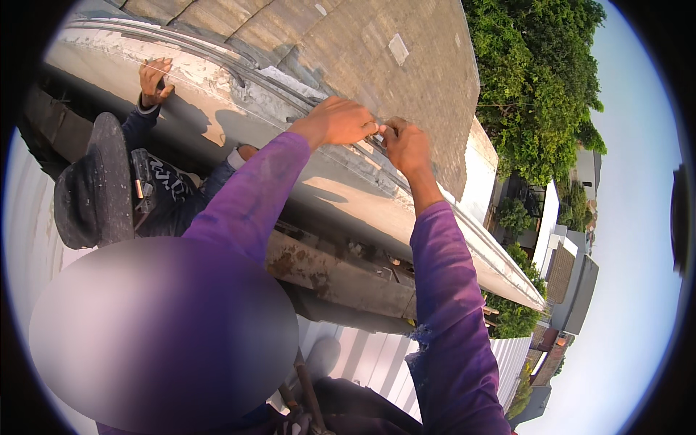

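Note:
My left hand (339, 122) and my right hand (407, 148) meet at the upper edge of a plastered wall (355, 190), beside the roof tiles. Both are closed, with thumbs and fingertips pinched close together. Whatever they pinch is too small to make out. Under and beside my fingers, thin dark metal rods (279, 88) run along the wall's top, between rough mortar and the tiled roof (362, 54). My purple sleeves reach up to the wrists, and the right one is frayed near the elbow.
On the left a co-worker in a dark speckled hat (101, 185) rests a hand (154, 81) on the wall. A concrete ledge (341, 272) lies below the wall, over light corrugated metal sheets (373, 359). Trees (540, 80) and lower roofs stand beyond the roof edge.

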A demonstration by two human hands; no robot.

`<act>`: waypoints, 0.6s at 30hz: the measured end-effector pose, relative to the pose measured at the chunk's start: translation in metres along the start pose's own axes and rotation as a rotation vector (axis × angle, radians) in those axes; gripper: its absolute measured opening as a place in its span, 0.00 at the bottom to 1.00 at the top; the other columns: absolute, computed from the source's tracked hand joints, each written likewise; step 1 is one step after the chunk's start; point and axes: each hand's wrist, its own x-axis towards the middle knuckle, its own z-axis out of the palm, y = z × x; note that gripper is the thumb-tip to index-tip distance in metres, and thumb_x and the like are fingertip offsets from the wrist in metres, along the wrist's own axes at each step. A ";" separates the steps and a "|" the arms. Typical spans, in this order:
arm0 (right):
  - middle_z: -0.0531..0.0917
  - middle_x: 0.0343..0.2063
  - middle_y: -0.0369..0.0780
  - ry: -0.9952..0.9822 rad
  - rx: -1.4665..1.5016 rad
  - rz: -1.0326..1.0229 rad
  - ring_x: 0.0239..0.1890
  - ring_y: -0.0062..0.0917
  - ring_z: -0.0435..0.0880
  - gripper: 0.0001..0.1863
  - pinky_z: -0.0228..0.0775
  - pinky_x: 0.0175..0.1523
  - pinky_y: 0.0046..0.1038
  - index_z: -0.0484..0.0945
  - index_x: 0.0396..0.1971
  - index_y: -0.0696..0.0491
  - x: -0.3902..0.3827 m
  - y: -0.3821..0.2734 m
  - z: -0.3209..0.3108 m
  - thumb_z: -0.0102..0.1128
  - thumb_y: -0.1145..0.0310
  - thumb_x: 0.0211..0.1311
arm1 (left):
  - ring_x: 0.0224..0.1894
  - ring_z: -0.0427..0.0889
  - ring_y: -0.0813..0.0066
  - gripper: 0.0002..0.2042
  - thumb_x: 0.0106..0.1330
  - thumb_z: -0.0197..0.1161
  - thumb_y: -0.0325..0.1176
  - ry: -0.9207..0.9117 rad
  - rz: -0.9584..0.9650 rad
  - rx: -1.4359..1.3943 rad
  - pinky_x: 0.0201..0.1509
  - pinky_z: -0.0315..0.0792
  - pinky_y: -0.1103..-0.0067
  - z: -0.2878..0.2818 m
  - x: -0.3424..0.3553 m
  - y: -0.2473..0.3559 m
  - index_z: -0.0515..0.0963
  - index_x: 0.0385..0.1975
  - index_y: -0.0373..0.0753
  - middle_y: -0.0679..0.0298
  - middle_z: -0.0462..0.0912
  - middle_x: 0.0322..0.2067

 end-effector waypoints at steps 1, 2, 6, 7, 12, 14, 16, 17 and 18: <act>0.89 0.31 0.47 -0.052 -0.037 -0.004 0.37 0.44 0.89 0.15 0.78 0.45 0.43 0.87 0.45 0.53 0.002 -0.002 -0.002 0.61 0.57 0.74 | 0.44 0.85 0.45 0.19 0.77 0.55 0.47 0.020 0.013 -0.004 0.59 0.73 0.55 0.002 0.000 -0.003 0.88 0.40 0.41 0.50 0.88 0.33; 0.89 0.35 0.50 -0.104 -0.073 -0.008 0.41 0.47 0.88 0.15 0.78 0.48 0.46 0.87 0.47 0.51 0.004 -0.004 -0.004 0.60 0.57 0.75 | 0.45 0.85 0.45 0.19 0.77 0.54 0.47 0.040 0.026 -0.008 0.59 0.73 0.55 0.002 0.001 -0.006 0.88 0.39 0.40 0.49 0.88 0.33; 0.88 0.39 0.53 -0.220 -0.135 -0.102 0.46 0.51 0.88 0.16 0.78 0.51 0.50 0.84 0.52 0.49 0.002 -0.002 -0.017 0.53 0.56 0.79 | 0.48 0.86 0.42 0.22 0.79 0.50 0.45 0.024 0.045 0.020 0.59 0.76 0.54 -0.002 -0.006 0.000 0.86 0.35 0.36 0.44 0.88 0.39; 0.89 0.39 0.53 -0.227 -0.204 -0.143 0.46 0.50 0.88 0.17 0.78 0.52 0.49 0.84 0.52 0.49 0.001 -0.002 -0.018 0.52 0.55 0.79 | 0.47 0.86 0.41 0.21 0.79 0.50 0.44 0.026 0.046 0.015 0.58 0.77 0.54 -0.003 -0.007 0.003 0.86 0.35 0.35 0.44 0.88 0.39; 0.90 0.40 0.51 -0.228 -0.440 -0.207 0.47 0.48 0.89 0.19 0.81 0.53 0.48 0.85 0.51 0.47 -0.006 -0.014 -0.021 0.50 0.53 0.79 | 0.45 0.86 0.40 0.21 0.80 0.51 0.42 0.044 0.036 0.070 0.55 0.78 0.54 -0.001 -0.010 0.002 0.85 0.33 0.32 0.43 0.87 0.38; 0.90 0.37 0.48 -0.167 -0.476 -0.186 0.42 0.48 0.90 0.17 0.81 0.50 0.49 0.85 0.49 0.47 -0.003 -0.011 -0.011 0.51 0.54 0.79 | 0.45 0.85 0.40 0.24 0.82 0.48 0.42 0.080 0.076 0.110 0.57 0.76 0.54 0.006 -0.011 0.000 0.84 0.32 0.30 0.44 0.87 0.36; 0.90 0.36 0.47 -0.132 -0.452 -0.157 0.40 0.48 0.90 0.16 0.81 0.48 0.49 0.85 0.48 0.46 -0.001 -0.003 -0.002 0.52 0.54 0.79 | 0.46 0.86 0.41 0.24 0.82 0.47 0.42 0.093 0.108 0.143 0.57 0.77 0.54 0.009 -0.012 0.001 0.85 0.32 0.30 0.44 0.87 0.36; 0.90 0.36 0.47 -0.128 -0.413 -0.139 0.40 0.49 0.90 0.16 0.81 0.48 0.49 0.86 0.48 0.46 -0.002 0.002 0.001 0.52 0.53 0.78 | 0.46 0.86 0.41 0.24 0.82 0.47 0.41 0.100 0.125 0.159 0.57 0.77 0.54 0.010 -0.011 0.002 0.85 0.32 0.30 0.44 0.87 0.37; 0.91 0.37 0.47 -0.129 -0.371 -0.123 0.41 0.49 0.90 0.16 0.81 0.48 0.50 0.86 0.47 0.45 -0.004 0.001 0.002 0.53 0.53 0.78 | 0.46 0.86 0.41 0.23 0.82 0.48 0.41 0.095 0.106 0.190 0.57 0.77 0.54 0.010 -0.011 0.001 0.85 0.33 0.31 0.44 0.88 0.37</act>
